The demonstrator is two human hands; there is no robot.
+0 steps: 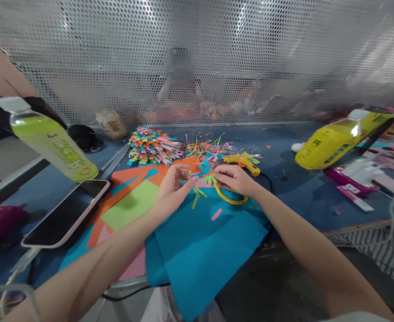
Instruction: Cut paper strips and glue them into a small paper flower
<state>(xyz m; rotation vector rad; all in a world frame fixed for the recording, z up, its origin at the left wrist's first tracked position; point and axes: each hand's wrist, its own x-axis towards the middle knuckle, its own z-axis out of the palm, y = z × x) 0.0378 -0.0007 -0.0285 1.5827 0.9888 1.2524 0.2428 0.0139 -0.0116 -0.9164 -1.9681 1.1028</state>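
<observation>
My right hand point(232, 179) pinches a small fringed piece of light green paper point(210, 179) between thumb and fingertips. Just under that hand, the yellow looped handle of what looks like a pair of scissors point(233, 200) rests on blue paper point(203, 241). My left hand point(177, 185) is a short way to the left, with fingers curled and thumb towards the index finger. A tiny green bit shows at its fingertips, too small to make out. Several narrow green strips point(195, 199) and one pink strip point(216, 214) lie on the blue sheet between and below my hands.
Behind my hands are a ball of folded coloured paper point(153, 146), paper scraps point(203, 150) and a yellow glue gun point(240, 162). Orange and green sheets point(130, 203), a phone point(67, 214) and a green bottle point(52, 143) are left; a yellow bottle point(329, 143) stands right.
</observation>
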